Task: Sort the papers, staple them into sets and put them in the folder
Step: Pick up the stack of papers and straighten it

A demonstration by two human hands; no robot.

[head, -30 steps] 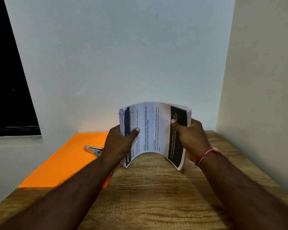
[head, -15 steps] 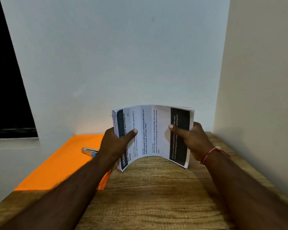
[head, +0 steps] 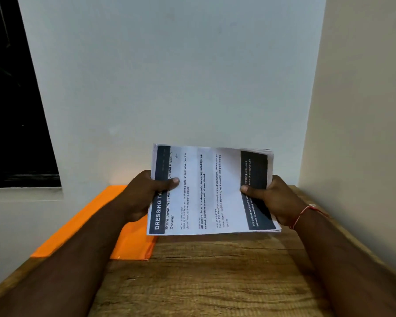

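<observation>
A stack of printed papers with dark bands at both ends is held above the wooden table. My left hand grips its left end, thumb on top. My right hand grips its right end, thumb on the dark band. The top sheet lies nearly flat and turned sideways to me. An orange folder lies flat on the table to the left, partly under my left forearm. The stapler is hidden behind my left hand.
The wooden table fills the foreground and ends at a white wall behind. A beige wall stands close on the right. A dark window is at the upper left.
The stack was bowed upward into an arch between my hands; it has flattened out and risen slightly. The stapler seen on the folder earlier is now covered by my left hand.
</observation>
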